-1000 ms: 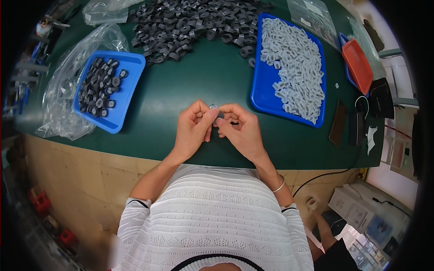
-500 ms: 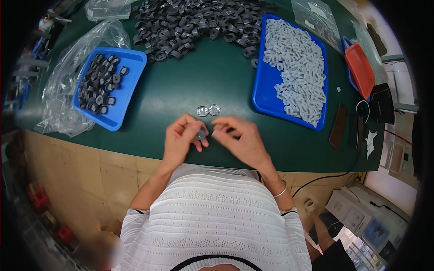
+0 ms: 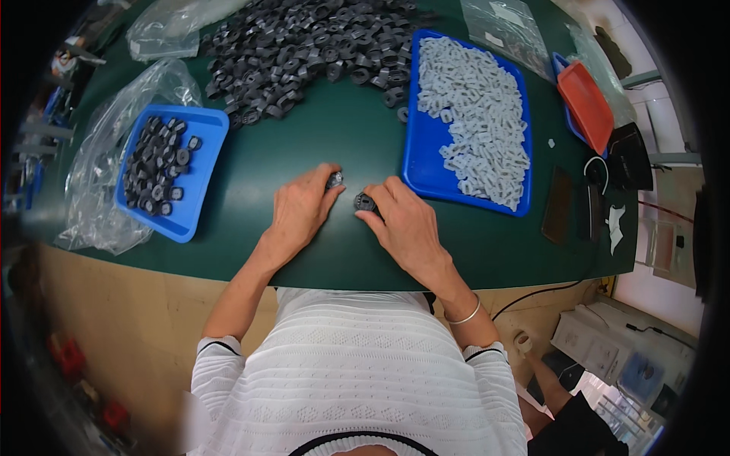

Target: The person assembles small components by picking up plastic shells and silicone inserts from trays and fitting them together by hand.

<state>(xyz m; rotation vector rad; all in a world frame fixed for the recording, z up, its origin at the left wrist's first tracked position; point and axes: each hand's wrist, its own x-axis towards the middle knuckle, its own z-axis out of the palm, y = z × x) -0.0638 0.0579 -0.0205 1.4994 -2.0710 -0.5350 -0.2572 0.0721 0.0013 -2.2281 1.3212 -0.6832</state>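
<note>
Over the green table, my left hand (image 3: 303, 205) pinches a small shiny clear piece (image 3: 334, 180) between thumb and fingertips. Beside it, a little apart, my right hand (image 3: 401, 220) grips a small round dark grey part (image 3: 364, 202) with dark openings in its face. The two parts do not touch. My fingers cover some of each one. A second clear piece cannot be made out.
A light-blue tray (image 3: 217, 163) holding dark finished-looking parts stands left. A blue tray (image 3: 417, 156) carries many small whitish pieces at right. Dark grey rings (image 3: 312, 57) are heaped at the back. Clear plastic bags (image 3: 95, 186) and a red tray (image 3: 584, 102) lie near the sides.
The dark round part has passed from my left hand to my right. My left hand has taken up a clear piece from the table. The view has shifted slightly.
</note>
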